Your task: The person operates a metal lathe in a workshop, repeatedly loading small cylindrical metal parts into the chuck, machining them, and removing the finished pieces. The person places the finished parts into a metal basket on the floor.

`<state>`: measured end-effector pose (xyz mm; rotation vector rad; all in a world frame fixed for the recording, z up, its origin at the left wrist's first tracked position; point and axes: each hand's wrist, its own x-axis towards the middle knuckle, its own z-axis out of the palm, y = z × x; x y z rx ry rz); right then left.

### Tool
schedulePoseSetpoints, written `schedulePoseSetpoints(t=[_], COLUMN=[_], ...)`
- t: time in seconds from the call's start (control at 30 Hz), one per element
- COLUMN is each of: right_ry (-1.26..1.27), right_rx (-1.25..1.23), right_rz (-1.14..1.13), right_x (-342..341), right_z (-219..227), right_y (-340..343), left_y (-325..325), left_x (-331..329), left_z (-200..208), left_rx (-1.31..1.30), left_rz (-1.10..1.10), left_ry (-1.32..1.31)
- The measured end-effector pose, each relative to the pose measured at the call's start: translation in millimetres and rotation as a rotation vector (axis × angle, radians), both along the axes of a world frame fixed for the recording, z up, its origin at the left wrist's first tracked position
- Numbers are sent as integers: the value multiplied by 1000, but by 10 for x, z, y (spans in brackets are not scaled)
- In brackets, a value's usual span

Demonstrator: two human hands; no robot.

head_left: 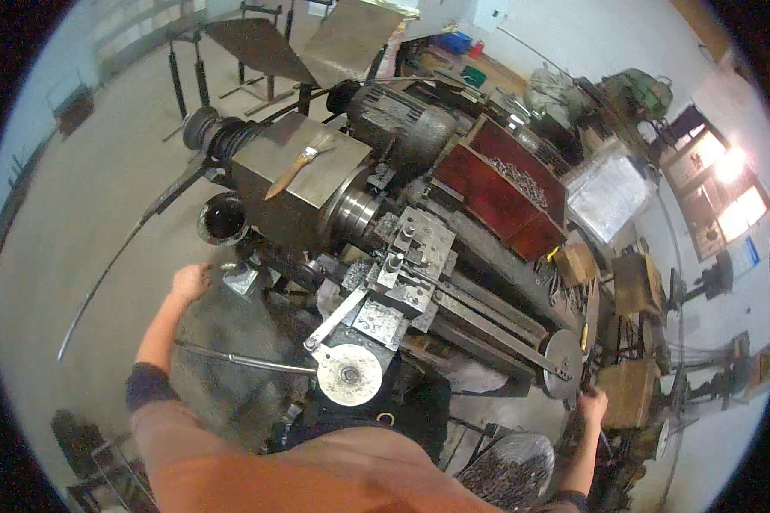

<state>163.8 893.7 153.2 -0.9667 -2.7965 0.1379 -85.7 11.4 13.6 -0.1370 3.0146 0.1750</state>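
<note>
In front of me stands a small metal lathe, with its steel chuck [355, 209] next to the box-shaped headstock [304, 141]. My left hand [192, 280] is closed at the left of the machine, near a shiny metal piece [241, 279]. What its fingers hold, if anything, does not show. At the lower right my right hand [592, 403] is closed beside a round metal disc [563, 363] at the end of the bed. Its grip is too small to make out. A tool slide [415, 256] with bolts and a pale round handwheel [349, 374] lie between my hands.
A wooden-handled brush [291, 169] lies on the headstock. Behind the bed is a red tray [488, 188] with small metal parts. A long rod [115, 261] sticks out leftward. A container of dark small pieces [509, 470] sits near my right arm, and an electric motor [406, 115] behind.
</note>
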Motion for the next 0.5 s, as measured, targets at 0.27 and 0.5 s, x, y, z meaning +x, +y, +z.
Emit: schedulePoseSetpoints(t=[0.27,0.5], right_ry=[-447,-343], right_rx=[175,263], right_rz=[-322,-270], right_x=[1135,1222], right_z=[-924,-1189], right_y=[1924,1429], left_y=[-222,17], left_x=[1095,1411], left_z=[-59,286], left_rx=[679,572], left_rz=[440,613], left_ry=[99,296])
